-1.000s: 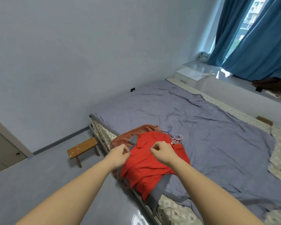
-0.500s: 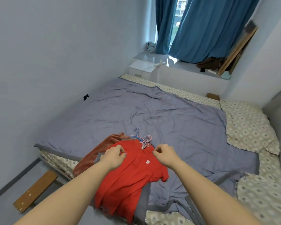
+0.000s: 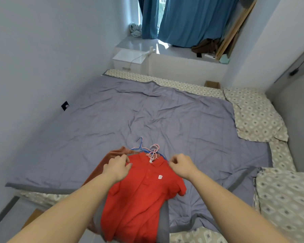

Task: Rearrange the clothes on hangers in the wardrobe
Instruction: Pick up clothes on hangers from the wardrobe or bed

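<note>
A wide bed covered by a wrinkled grey-purple sheet (image 3: 147,120) fills the middle of the view, seen from above at its foot. Pale walls close it in at 9 o'clock and at 2 o'clock. Blue fabric curtains (image 3: 191,20) hang at 12 to 1 o'clock above a pale window ledge (image 3: 175,50), with long wooden boards (image 3: 235,27) leaning in the corner at 1 o'clock. A beige pillow with a diamond pattern (image 3: 256,116) lies on the bed at 3 o'clock. A white bedside cabinet (image 3: 128,58) stands at 12 o'clock, against the head of the bed.

At 6 o'clock, a bright red short-sleeved polo shirt (image 3: 139,199) lies flat on the near edge of the bed, collar pointing to 12 o'clock, its hem hanging over the edge. Two bare forearms reach in from the bottom corners. The left hand (image 3: 117,168), at 7 o'clock from the collar, has curled fingers pinching the shirt's left shoulder. The right hand (image 3: 182,165), at 4 o'clock from the collar, is curled and pinches the other shoulder.

A rust-brown garment (image 3: 102,165) shows from under the shirt at 9 o'clock of it, and a strip of grey cloth (image 3: 164,216) at 4 o'clock. Thin wire hangers lie bunched at the collar: a blue hanger (image 3: 140,143) and a pink hanger (image 3: 154,149), hooks pointing to 12 o'clock. A corner of a wooden stool (image 3: 32,216) shows on the floor at 7 o'clock.
</note>
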Action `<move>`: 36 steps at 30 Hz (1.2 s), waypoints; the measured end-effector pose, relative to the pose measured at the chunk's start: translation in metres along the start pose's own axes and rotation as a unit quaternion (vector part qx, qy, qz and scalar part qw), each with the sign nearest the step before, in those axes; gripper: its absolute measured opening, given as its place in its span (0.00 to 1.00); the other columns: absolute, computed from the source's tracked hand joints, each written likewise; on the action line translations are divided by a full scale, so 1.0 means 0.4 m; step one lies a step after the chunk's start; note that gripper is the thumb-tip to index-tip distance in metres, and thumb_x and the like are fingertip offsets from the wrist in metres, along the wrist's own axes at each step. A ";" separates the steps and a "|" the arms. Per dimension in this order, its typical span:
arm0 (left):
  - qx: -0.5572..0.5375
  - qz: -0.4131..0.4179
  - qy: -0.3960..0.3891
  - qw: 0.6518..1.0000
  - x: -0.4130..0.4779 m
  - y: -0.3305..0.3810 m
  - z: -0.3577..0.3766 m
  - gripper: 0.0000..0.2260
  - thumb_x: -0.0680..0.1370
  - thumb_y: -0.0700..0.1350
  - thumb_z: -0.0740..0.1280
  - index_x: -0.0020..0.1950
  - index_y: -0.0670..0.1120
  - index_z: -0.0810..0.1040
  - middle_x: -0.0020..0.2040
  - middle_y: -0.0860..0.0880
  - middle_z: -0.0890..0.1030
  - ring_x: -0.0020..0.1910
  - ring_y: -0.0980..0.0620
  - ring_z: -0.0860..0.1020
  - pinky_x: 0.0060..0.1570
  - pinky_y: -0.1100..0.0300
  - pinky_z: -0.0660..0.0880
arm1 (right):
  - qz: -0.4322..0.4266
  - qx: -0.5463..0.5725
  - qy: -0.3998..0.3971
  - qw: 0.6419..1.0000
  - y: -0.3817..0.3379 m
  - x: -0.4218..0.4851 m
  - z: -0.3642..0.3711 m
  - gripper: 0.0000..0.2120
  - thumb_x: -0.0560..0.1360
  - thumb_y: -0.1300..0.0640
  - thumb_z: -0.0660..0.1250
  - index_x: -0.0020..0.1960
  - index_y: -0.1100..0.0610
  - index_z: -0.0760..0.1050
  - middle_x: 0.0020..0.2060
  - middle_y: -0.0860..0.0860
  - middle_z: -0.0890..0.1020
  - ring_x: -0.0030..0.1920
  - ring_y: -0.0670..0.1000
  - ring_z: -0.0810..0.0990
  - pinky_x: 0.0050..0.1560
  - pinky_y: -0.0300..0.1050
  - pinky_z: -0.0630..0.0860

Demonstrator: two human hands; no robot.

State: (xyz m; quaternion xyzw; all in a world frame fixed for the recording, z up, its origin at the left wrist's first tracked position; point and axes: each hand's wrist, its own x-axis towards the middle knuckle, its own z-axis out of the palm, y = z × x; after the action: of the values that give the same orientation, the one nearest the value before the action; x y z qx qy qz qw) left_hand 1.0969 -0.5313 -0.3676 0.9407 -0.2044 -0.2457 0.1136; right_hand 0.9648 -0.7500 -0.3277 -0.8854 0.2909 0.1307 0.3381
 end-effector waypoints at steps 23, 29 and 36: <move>0.096 -0.064 -0.096 0.989 0.238 -0.013 0.300 0.21 0.79 0.57 0.59 0.71 0.53 0.65 0.73 0.52 0.64 0.72 0.47 0.63 0.69 0.38 0.59 | 0.064 -0.017 -0.087 0.994 0.301 0.360 0.238 0.18 0.75 0.54 0.67 0.61 0.61 0.73 0.55 0.58 0.80 0.58 0.57 0.77 0.56 0.45 0.70; 0.115 -0.028 -0.119 0.986 0.348 -0.021 0.486 0.27 0.80 0.59 0.56 0.77 0.54 0.55 0.79 0.52 0.52 0.78 0.46 0.50 0.72 0.37 0.50 | 0.084 -0.025 -0.091 0.992 0.415 0.476 0.409 0.24 0.72 0.53 0.70 0.64 0.61 0.71 0.59 0.60 0.76 0.60 0.60 0.74 0.63 0.48 0.69; 0.138 -0.007 -0.085 0.987 0.534 -0.090 0.666 0.30 0.79 0.60 0.55 0.78 0.54 0.49 0.79 0.52 0.44 0.78 0.47 0.43 0.72 0.36 0.45 | 0.045 -0.091 -0.042 0.994 0.488 0.645 0.593 0.34 0.71 0.50 0.69 0.72 0.60 0.62 0.68 0.59 0.67 0.66 0.62 0.67 0.67 0.52 0.64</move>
State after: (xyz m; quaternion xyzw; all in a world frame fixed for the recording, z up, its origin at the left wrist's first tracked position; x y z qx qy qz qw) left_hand 1.1430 -0.6234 -0.6951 0.9243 -0.2388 -0.2954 -0.0369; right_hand 1.0443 -0.8179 -0.7151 -0.8922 0.3031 0.2085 0.2621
